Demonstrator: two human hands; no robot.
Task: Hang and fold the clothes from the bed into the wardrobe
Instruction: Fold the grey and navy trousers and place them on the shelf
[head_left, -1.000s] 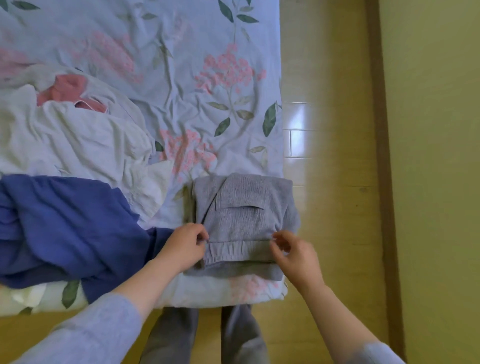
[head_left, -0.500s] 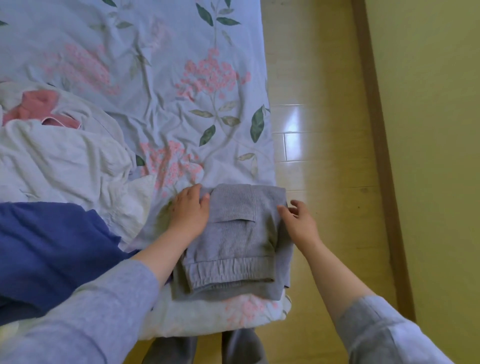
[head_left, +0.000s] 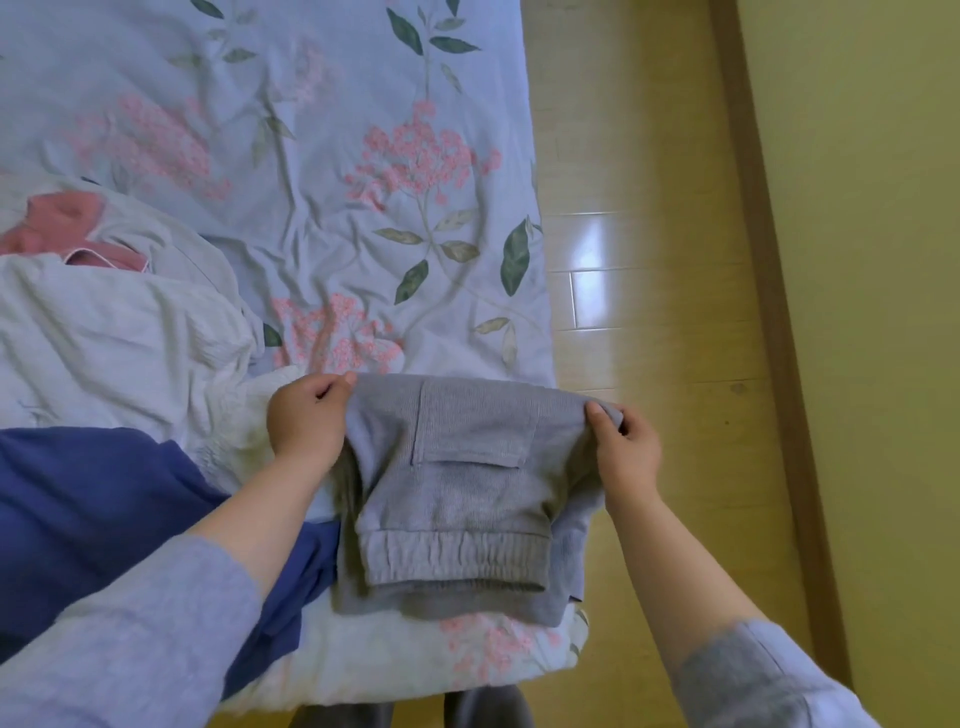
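Observation:
A folded pair of grey sweatpants (head_left: 467, 499) lies at the near right corner of the bed (head_left: 363, 130), with its elastic waistband towards me and a pocket flap on top. My left hand (head_left: 306, 418) pinches the far left corner of the fold. My right hand (head_left: 623, 447) pinches the far right corner. The far edge of the pants is lifted a little off the floral blue sheet. A dark blue garment (head_left: 104, 519) lies to the left, partly under my left forearm.
A crumpled white garment (head_left: 114, 338) and a pink one (head_left: 57, 223) lie further left on the bed. Wooden floor (head_left: 649, 312) runs along the bed's right side, bounded by a yellow-green wall (head_left: 872, 260) with a wooden skirting. My grey trouser legs show below the bed's edge.
Both hands moved from the near waistband to the far edge of the grey pants, took hold of its two corners and raised that edge. The view shifted slightly.

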